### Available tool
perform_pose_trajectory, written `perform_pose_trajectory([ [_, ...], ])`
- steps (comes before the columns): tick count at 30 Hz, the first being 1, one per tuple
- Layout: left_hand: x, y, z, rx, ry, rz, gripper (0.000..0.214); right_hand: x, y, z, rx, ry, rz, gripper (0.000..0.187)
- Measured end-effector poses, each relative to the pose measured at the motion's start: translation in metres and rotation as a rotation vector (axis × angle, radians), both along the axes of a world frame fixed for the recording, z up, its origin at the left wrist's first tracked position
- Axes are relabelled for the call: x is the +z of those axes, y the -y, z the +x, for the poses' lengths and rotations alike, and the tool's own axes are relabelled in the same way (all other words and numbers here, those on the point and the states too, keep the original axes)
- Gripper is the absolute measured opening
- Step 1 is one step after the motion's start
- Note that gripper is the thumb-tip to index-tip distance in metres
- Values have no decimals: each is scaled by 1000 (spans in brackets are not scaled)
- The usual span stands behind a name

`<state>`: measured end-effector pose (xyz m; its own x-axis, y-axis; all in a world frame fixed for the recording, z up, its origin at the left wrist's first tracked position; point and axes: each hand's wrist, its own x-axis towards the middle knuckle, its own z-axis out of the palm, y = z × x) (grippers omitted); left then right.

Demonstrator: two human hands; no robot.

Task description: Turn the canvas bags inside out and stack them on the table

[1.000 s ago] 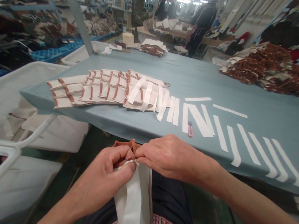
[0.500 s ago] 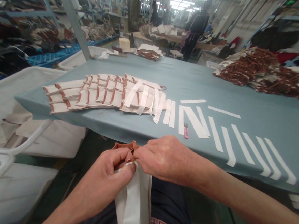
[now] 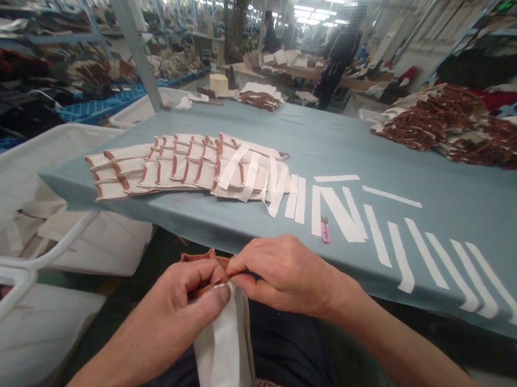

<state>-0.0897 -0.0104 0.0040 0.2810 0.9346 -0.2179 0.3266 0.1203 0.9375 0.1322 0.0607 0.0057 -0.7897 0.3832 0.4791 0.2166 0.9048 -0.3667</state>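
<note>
Below the table edge, in front of my lap, hangs a cream fabric piece (image 3: 227,353) with a brown trimmed edge at its top. My left hand (image 3: 190,300) pinches it near that brown edge, thumb on the white side. Right beside it, my right hand (image 3: 285,276) has thumb and fingers pressed together at the same edge; the exact bit between its fingertips is hidden. On the table ahead lie overlapping cream pieces with brown trim (image 3: 186,163), several white strips (image 3: 341,212) and pink thread snips (image 3: 325,230).
The blue-green table (image 3: 325,131) spreads ahead, with a brown and cream fabric heap (image 3: 450,117) at its right. White bins (image 3: 82,245) stand at the left. A person (image 3: 340,54) stands beyond the table near another worktable. A metal post (image 3: 136,55) rises at the far left corner.
Both hands and the fabric piece have shifted slightly left in view. My right hand's fingers have moved at the brown edge, and its thumb now shows. The table appears a little lower and to the right.
</note>
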Motion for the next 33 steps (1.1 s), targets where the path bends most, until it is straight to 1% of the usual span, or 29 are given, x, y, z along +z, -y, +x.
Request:
perform_pose_trajectory([
  [2, 1, 2, 1, 19, -3, 11, 32, 0, 1, 0, -17, 98, 126, 22],
  [4, 3, 3, 3, 26, 6, 12, 32, 3, 3, 1, -19, 195, 212, 26],
  [6, 3, 4, 4, 16, 23, -13, 32, 7, 4, 2, 10, 259, 241, 26],
  [9, 2, 4, 5, 22, 40, -49, 30, 11, 4, 1, 33, 297, 266, 25],
  [13, -1, 3, 5, 50, 37, -18, 28, 7, 1, -5, 11, 265, 347, 28],
  [15, -1, 2, 3, 46, 20, -11, 28, 2, 0, -7, 0, 186, 327, 28],
  [17, -1, 2, 1, 50, -17, -3, 29, -3, -1, -9, -17, 127, 258, 28],
  [19, 0, 0, 1, 61, -61, 22, 28, -6, -1, -11, -42, 126, 189, 27],
  [22, 2, -3, 2, 67, -112, 89, 26, -9, 1, -12, -81, 180, 97, 21],
  [27, 2, -4, 0, 21, -202, 243, 17, -8, 4, -11, -101, 229, 27, 16],
  [30, 3, -2, -3, 5, -255, 294, 18, -8, 6, -11, -96, 189, -12, 17],
  [33, 7, 0, -3, -6, -245, 311, 19, -9, 7, -10, -90, 122, -54, 18],
])
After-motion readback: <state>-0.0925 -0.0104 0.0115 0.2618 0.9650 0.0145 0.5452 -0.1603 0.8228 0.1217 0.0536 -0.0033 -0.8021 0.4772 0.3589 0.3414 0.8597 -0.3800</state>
